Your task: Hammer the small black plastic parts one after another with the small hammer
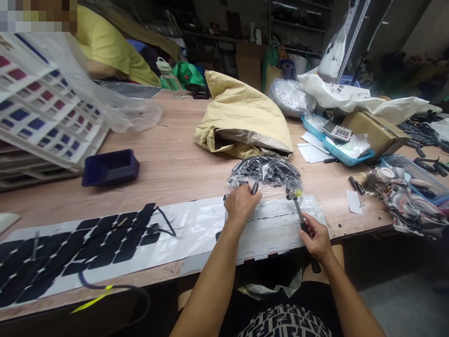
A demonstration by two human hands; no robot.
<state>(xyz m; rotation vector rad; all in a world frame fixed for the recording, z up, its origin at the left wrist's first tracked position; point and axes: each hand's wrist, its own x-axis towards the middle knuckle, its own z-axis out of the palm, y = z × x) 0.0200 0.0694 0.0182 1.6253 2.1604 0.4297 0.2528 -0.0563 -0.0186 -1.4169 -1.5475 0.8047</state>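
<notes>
My left hand (pixel 242 203) is closed round a small black cylindrical piece (pixel 255 188), whose end sticks up past the fingers. It is just in front of a clear plastic bag (pixel 266 171) full of black parts. A hammer (pixel 302 219) with a dark handle and a yellow-tipped head is in my right hand (pixel 318 238), its head raised near the bag's right side. Under both hands lies a pale, marked board (pixel 273 231) with notches along its near edge. A white sheet (pixel 196 220) stretches left from it, with dark square patches (pixel 115 234) in rows.
A yellow sack (pixel 245 112) lies behind the bag. Left stand a purple tray (pixel 111 168) and a white crate (pixel 52 103); a person in a yellow shirt (pixel 112 47) is beyond. Right are a calculator (pixel 337 130), blue tray (pixel 358 158), carton (pixel 380 131) and crumpled cloth (pixel 410 206).
</notes>
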